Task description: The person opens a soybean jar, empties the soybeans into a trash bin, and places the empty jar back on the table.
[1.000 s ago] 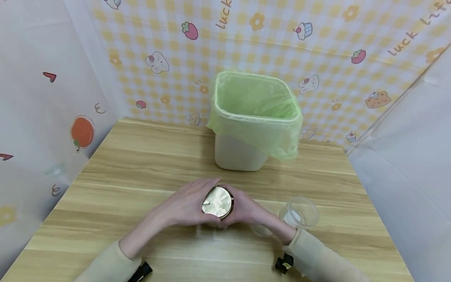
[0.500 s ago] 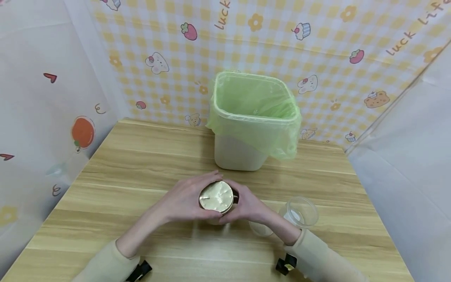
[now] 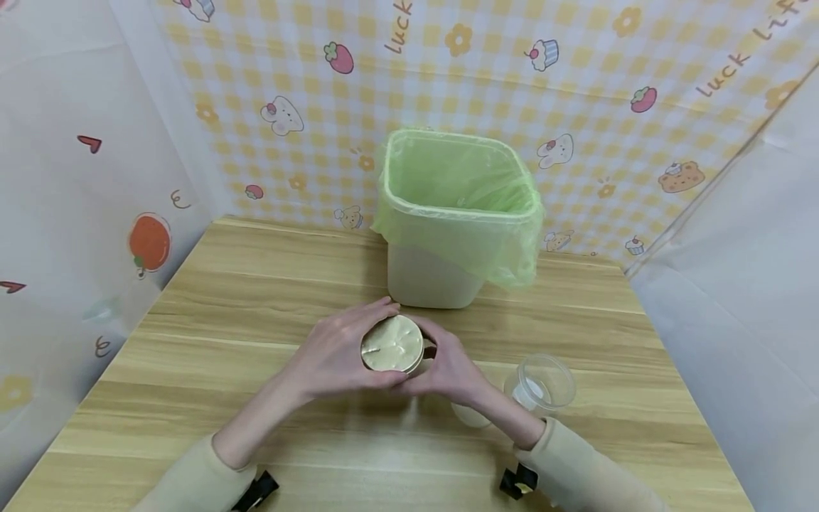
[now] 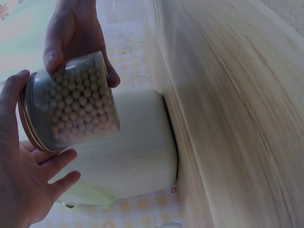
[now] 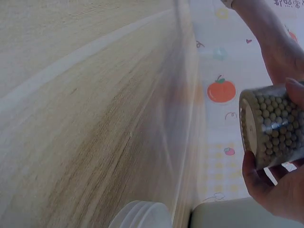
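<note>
Both hands hold a clear jar [image 4: 80,102] of small pale round balls with a gold lid [image 3: 393,345], held above the table. In the left wrist view my left hand [image 4: 23,166] curls around the lid end, thumb on one side and fingers on the other. My right hand [image 3: 451,366] grips the jar lower down, at its clear body. The left hand [image 3: 335,355] lies to the left of the lid in the head view. In the right wrist view the right fingers reach the jar's base, and the balls show through the wall.
Behind the hands stands a white bin [image 3: 435,274] with a green liner bag [image 3: 461,167], against a checked wall cloth. Right of the right hand, a round clear tub [image 3: 547,384] sits on the wooden table [image 3: 256,284]; another clear piece [image 3: 472,416] lies partly under the forearm.
Both hands and the jar have moved up in the head view, toward the bin, and the lid looks slightly larger. The grip stays much the same.
</note>
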{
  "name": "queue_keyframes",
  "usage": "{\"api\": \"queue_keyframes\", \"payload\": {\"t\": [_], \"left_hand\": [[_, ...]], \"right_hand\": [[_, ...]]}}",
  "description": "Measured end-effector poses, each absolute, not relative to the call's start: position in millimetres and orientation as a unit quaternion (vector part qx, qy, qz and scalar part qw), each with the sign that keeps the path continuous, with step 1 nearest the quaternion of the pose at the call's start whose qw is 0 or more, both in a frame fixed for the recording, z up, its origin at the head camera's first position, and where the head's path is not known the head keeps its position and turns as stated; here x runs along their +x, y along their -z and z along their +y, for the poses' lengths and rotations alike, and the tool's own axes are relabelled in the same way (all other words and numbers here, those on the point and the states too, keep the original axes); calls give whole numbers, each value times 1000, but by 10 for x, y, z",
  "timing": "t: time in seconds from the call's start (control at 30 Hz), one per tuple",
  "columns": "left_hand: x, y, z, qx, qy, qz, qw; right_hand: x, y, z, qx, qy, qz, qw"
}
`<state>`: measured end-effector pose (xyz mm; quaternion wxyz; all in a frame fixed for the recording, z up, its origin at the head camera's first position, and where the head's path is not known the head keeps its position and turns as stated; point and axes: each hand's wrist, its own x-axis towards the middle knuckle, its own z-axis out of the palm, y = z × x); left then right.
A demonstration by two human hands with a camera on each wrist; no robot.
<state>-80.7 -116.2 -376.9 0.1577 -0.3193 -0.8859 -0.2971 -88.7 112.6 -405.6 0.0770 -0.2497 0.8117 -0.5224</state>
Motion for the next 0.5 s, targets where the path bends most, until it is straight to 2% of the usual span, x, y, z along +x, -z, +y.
{"api": "queue_keyframes", "payload": {"t": [0.17, 0.27, 0.37, 0.5], "left_hand": [[-786, 3768, -1109, -299, 293, -890, 184], [-773, 3766, -1078, -284, 297, -894, 180], [-762, 3761, -1068, -272, 301, -901, 153], [-763, 3720, -1097, -286, 315, -900, 90]], "right_hand": [[-858, 4045, 1106, -246, 514, 821, 29], [-848, 4038, 1107, -248, 500, 830, 4], [-857, 4029, 1126, -251, 496, 832, -1], [-906, 4006, 1172, -257, 515, 817, 35]]}}
